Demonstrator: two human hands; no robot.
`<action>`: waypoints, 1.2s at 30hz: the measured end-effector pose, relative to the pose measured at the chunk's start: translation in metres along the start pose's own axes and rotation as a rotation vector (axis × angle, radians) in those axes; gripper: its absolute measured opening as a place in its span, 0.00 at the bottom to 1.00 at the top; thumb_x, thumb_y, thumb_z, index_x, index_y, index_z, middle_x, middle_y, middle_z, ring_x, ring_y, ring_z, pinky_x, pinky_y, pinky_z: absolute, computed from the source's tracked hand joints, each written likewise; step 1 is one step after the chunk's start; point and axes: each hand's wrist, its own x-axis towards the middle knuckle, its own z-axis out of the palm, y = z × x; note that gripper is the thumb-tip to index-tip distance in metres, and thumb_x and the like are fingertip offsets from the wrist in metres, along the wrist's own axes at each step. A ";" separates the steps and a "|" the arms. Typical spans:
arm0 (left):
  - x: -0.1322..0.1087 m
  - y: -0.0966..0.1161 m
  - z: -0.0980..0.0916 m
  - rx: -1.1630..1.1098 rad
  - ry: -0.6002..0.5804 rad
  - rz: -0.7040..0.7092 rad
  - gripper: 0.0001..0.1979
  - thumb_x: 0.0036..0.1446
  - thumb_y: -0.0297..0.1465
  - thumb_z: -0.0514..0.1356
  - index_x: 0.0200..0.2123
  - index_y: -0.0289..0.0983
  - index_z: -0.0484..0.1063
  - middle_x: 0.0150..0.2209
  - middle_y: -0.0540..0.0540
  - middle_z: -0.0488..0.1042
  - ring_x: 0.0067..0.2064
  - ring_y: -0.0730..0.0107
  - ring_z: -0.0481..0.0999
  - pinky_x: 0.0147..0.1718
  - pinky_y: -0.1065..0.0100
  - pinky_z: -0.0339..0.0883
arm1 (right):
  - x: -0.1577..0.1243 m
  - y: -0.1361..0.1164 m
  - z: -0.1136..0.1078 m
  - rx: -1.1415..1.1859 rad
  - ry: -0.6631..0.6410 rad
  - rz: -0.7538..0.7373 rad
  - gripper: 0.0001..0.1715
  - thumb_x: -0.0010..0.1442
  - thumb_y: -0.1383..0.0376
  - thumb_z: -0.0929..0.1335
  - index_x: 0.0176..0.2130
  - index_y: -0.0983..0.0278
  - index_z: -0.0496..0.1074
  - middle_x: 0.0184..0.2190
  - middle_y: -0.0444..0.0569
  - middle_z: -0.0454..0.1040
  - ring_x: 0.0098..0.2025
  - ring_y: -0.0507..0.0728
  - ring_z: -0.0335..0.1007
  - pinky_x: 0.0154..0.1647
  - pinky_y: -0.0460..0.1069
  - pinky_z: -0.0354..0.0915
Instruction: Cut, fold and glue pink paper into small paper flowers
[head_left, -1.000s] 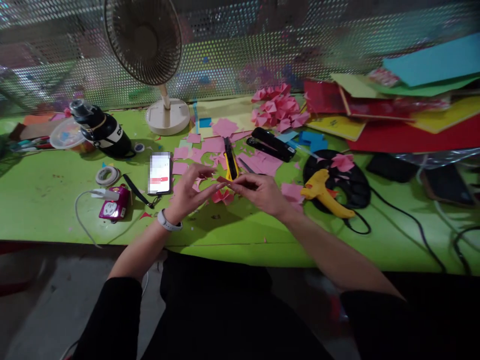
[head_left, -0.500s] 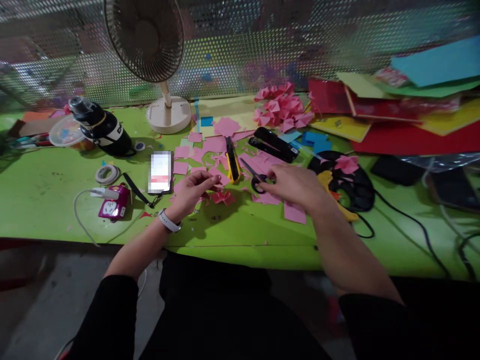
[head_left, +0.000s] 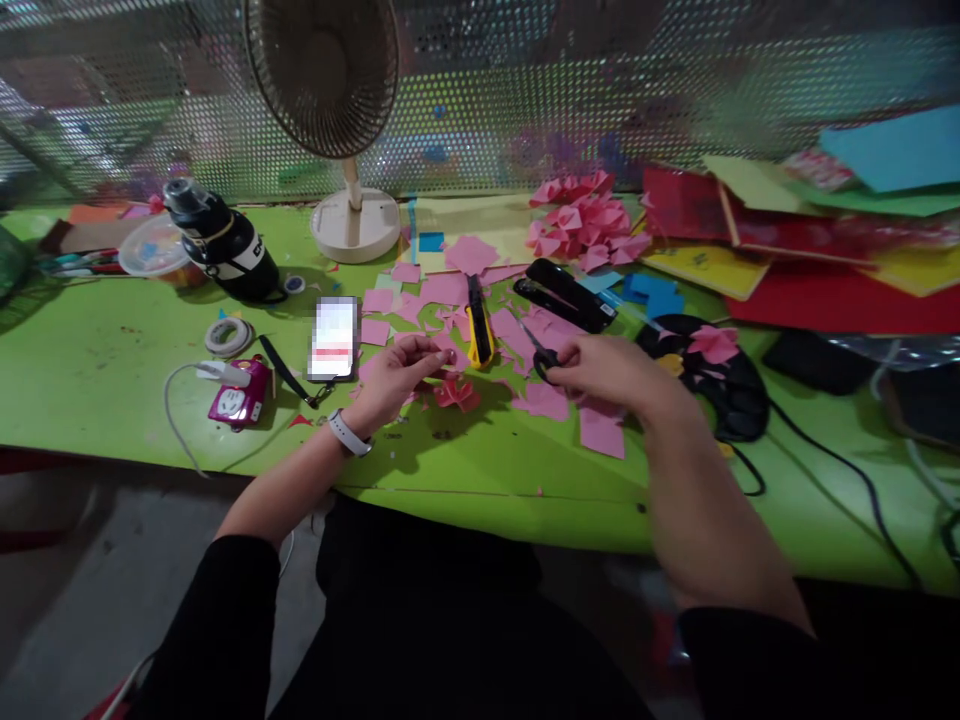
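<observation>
Nearest is the person's lap in black clothing [head_left: 442, 620], against the front edge of a bright green table [head_left: 480, 475]. Both bare forearms reach over it, a pale band [head_left: 349, 433] on the left wrist.

The left hand [head_left: 397, 378] has its thumb and fingertips drawn close together; whether they pinch anything is too small to tell. Just beside those fingertips, a pink folded-paper flower [head_left: 457, 393] lies on the table. To its right, the right hand [head_left: 592, 370] grips the dark handles of a pair of scissors [head_left: 542, 364], whose blades point away and slightly left over pink paper scraps [head_left: 544, 401].

Left of the hands are a purple power adapter [head_left: 238, 402] with a white plug, a roll of tape [head_left: 229, 338] and a phone [head_left: 334, 340]. Between and beyond the hands lies a yellow and black utility knife [head_left: 480, 335], with a black stapler [head_left: 568, 297] farther right.

Farther back stand a black bottle [head_left: 229, 250] and a fan [head_left: 356, 225]; right of these, pink paper flowers form a heap [head_left: 581, 222] near stacked coloured sheets [head_left: 825, 270]. A perforated metal panel [head_left: 495, 120] closes the back.
</observation>
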 end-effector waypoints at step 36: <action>0.003 0.009 -0.011 -0.104 -0.009 0.072 0.15 0.52 0.36 0.72 0.35 0.35 0.72 0.35 0.48 0.80 0.38 0.70 0.83 0.38 0.69 0.79 | -0.035 -0.045 0.033 0.790 -0.379 -0.259 0.33 0.40 0.45 0.81 0.35 0.61 0.69 0.28 0.44 0.71 0.29 0.53 0.68 0.29 0.48 0.70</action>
